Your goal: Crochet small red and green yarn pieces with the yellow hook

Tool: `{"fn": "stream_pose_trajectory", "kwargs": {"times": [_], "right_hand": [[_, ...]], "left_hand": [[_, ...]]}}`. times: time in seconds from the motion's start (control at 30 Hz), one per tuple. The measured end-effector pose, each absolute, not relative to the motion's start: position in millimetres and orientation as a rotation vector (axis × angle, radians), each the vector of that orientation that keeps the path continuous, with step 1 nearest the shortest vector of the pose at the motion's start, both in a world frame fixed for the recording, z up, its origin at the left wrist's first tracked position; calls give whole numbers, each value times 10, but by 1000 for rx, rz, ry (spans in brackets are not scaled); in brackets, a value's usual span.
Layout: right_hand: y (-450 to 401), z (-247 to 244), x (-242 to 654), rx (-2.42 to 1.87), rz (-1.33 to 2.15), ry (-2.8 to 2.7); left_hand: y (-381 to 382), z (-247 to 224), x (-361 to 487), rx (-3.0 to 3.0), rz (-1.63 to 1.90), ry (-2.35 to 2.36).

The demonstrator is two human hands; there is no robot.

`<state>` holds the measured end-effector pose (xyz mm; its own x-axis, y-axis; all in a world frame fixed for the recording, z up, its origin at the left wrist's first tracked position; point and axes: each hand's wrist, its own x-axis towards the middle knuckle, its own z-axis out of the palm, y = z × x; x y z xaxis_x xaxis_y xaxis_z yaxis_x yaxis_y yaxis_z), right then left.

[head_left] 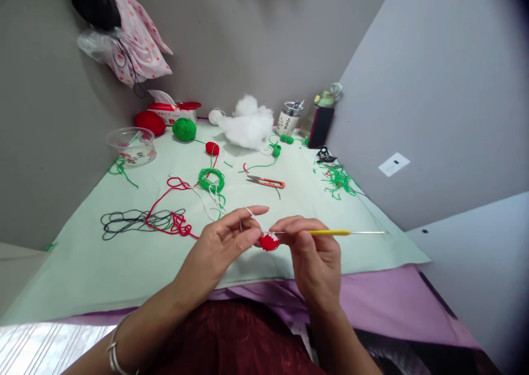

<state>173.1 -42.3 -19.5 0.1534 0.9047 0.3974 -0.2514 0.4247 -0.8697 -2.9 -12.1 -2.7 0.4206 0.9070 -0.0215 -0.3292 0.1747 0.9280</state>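
Between my hands is a small red crochet piece [269,243] with a white edge along its top. My left hand [231,237] pinches its left side, and white yarn [249,212] runs over the raised index finger. My right hand [312,251] is closed around a crochet hook with a yellow handle [330,232]; the thin metal tip meets the white edge of the piece. The hook's other metal end [372,233] sticks out to the right. Fingers partly cover the red piece. Beyond my hands lie orange-handled thread snips [266,182].
White stuffing [248,124], a green yarn ball [184,129], a red yarn ball [150,123] and a clear tub [136,153] stand at the back. Loose black cord [124,223] and red yarn [157,201] lie left. Green scraps [339,182], a phone [321,127] and a pen can [288,119] are at right.
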Motion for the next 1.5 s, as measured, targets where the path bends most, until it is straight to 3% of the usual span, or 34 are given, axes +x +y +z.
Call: {"fn": "stream_pose_trajectory", "kwargs": {"times": [0.43, 0.93, 1.3, 1.5], "right_hand": [[-421, -244, 1721, -735, 825, -1224], [-358, -174, 1743, -585, 1164, -1018], [-489, -196, 1810, -770, 662, -1424], [-509, -200, 1810, -770, 597, -1463]], "left_hand": [[-118, 23, 43, 1013, 908, 698], [-100, 18, -1, 1091, 959, 771], [-111, 29, 3, 1084, 967, 771], [-126, 2, 4, 1078, 972, 749]]}}
